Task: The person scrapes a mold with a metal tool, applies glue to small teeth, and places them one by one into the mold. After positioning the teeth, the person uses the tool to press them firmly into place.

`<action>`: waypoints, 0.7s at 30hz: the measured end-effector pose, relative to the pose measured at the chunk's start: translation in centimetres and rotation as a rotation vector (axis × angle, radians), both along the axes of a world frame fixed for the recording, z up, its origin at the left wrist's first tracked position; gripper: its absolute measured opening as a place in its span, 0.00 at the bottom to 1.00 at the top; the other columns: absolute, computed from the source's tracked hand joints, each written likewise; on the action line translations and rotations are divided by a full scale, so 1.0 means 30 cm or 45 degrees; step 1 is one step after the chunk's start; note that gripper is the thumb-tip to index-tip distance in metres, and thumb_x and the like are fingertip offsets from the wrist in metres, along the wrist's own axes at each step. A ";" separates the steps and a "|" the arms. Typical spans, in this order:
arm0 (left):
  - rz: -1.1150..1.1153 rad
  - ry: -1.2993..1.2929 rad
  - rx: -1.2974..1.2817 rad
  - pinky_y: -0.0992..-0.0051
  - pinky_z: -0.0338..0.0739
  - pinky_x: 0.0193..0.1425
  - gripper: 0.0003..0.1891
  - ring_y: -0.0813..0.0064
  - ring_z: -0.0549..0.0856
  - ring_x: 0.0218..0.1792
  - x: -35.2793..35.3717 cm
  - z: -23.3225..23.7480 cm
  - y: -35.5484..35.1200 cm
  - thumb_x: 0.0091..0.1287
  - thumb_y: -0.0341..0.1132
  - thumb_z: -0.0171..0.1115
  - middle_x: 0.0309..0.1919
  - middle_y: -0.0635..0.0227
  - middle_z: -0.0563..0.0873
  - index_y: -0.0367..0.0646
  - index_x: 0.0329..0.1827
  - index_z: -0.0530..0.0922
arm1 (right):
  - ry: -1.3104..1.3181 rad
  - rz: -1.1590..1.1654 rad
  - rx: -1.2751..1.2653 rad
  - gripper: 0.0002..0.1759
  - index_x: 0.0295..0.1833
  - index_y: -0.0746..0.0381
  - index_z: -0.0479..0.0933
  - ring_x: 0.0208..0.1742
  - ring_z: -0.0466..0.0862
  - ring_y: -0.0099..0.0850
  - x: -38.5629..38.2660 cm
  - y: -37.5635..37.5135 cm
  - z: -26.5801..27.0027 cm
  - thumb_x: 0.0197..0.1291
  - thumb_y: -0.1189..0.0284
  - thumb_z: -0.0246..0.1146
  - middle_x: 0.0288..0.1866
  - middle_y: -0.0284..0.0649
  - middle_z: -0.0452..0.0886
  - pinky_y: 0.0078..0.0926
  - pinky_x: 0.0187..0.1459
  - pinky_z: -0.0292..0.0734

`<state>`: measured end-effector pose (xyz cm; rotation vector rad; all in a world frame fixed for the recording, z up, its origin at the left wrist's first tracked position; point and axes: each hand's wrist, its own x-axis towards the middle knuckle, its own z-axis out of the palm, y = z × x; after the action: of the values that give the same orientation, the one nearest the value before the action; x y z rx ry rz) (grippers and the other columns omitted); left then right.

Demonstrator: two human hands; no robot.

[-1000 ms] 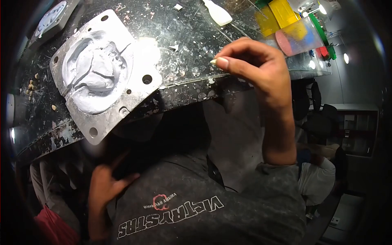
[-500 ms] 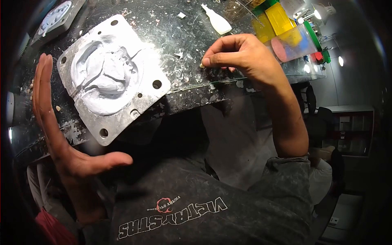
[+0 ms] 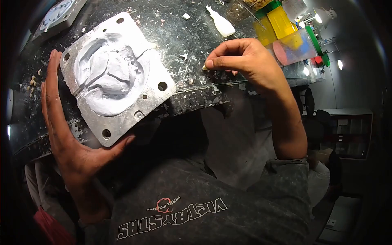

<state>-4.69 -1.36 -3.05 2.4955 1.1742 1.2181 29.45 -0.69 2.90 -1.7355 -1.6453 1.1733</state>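
Note:
A metal dental flask half, filled with white plaster moulded in the shape of a jaw, lies on the bench in front of me. My left hand spans its near-left corner, fingers along the left side and thumb at the lower edge. To the right of the flask, my right hand hovers over the bench edge with thumb and fingertips pinched. Between them sticks out a small yellowish denture tooth, mostly covered by the fingertips.
Another plaster-filled flask half sits at the far left. Several small tooth-like pieces lie beyond my left hand. A white squeeze bottle, a green-lidded jar and a yellow container stand toward the right. White scraps dot the black bench.
My left hand has come in against the flask, its thumb rising to the lower edge and its fingers closing toward the left side. My right hand keeps its pinch. The view has shifted slightly.

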 end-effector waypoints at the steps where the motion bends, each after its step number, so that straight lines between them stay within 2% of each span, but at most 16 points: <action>1: -0.022 -0.062 -0.070 0.57 0.57 0.83 0.66 0.54 0.63 0.81 0.005 0.005 -0.001 0.46 0.57 0.83 0.82 0.49 0.59 0.32 0.83 0.54 | 0.002 -0.009 -0.006 0.08 0.44 0.66 0.89 0.40 0.87 0.19 0.003 0.001 -0.004 0.65 0.71 0.71 0.40 0.35 0.91 0.16 0.45 0.80; 2: -0.022 -0.062 -0.070 0.57 0.57 0.83 0.66 0.54 0.63 0.81 0.003 0.004 0.005 0.46 0.57 0.83 0.82 0.49 0.59 0.32 0.83 0.54 | 0.004 -0.018 -0.012 0.08 0.44 0.65 0.90 0.40 0.87 0.19 0.007 0.002 -0.007 0.65 0.72 0.71 0.40 0.35 0.91 0.16 0.45 0.80; 4: -0.103 -0.085 -0.113 0.57 0.56 0.83 0.65 0.55 0.62 0.81 -0.002 -0.003 0.023 0.47 0.50 0.83 0.82 0.49 0.59 0.32 0.83 0.53 | 0.020 -0.009 0.002 0.08 0.44 0.65 0.90 0.39 0.87 0.19 0.020 0.003 -0.012 0.65 0.72 0.71 0.39 0.35 0.91 0.16 0.45 0.80; 14: -0.213 -0.061 -0.139 0.57 0.54 0.84 0.68 0.53 0.59 0.82 -0.059 -0.003 0.048 0.44 0.53 0.84 0.83 0.46 0.56 0.30 0.83 0.51 | -0.028 -0.064 0.021 0.09 0.43 0.66 0.89 0.37 0.85 0.17 -0.016 -0.013 0.001 0.62 0.70 0.73 0.36 0.33 0.90 0.16 0.42 0.78; 16: -0.314 -0.181 -0.128 0.56 0.54 0.84 0.69 0.52 0.58 0.83 -0.053 -0.013 0.060 0.42 0.52 0.85 0.83 0.45 0.55 0.30 0.83 0.51 | -0.019 -0.058 0.037 0.10 0.43 0.66 0.89 0.36 0.84 0.17 -0.024 -0.019 0.002 0.62 0.70 0.73 0.35 0.33 0.90 0.16 0.42 0.77; 19: -0.290 -0.147 -0.175 0.56 0.53 0.85 0.69 0.52 0.58 0.83 -0.072 0.000 0.058 0.41 0.50 0.86 0.83 0.45 0.55 0.31 0.83 0.52 | -0.001 -0.070 0.079 0.10 0.43 0.66 0.89 0.37 0.84 0.18 -0.049 -0.030 0.017 0.62 0.70 0.74 0.36 0.34 0.90 0.15 0.42 0.76; 20: -0.265 -0.207 -0.220 0.56 0.53 0.85 0.69 0.51 0.58 0.83 -0.059 0.004 0.049 0.40 0.49 0.86 0.83 0.45 0.55 0.31 0.83 0.53 | 0.074 -0.123 0.239 0.10 0.43 0.67 0.89 0.38 0.84 0.17 -0.051 -0.032 0.025 0.62 0.71 0.74 0.37 0.34 0.90 0.14 0.42 0.76; 21: -0.257 -0.113 -0.180 0.56 0.54 0.85 0.69 0.51 0.58 0.83 -0.077 0.005 0.053 0.39 0.47 0.87 0.83 0.45 0.55 0.31 0.83 0.53 | 0.154 -0.171 0.395 0.10 0.44 0.67 0.88 0.38 0.84 0.17 -0.051 -0.029 0.031 0.61 0.71 0.75 0.37 0.35 0.90 0.14 0.42 0.75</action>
<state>-6.99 0.22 -2.91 2.3634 0.9266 1.1383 27.90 -1.55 3.84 -1.5230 -1.5211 0.8897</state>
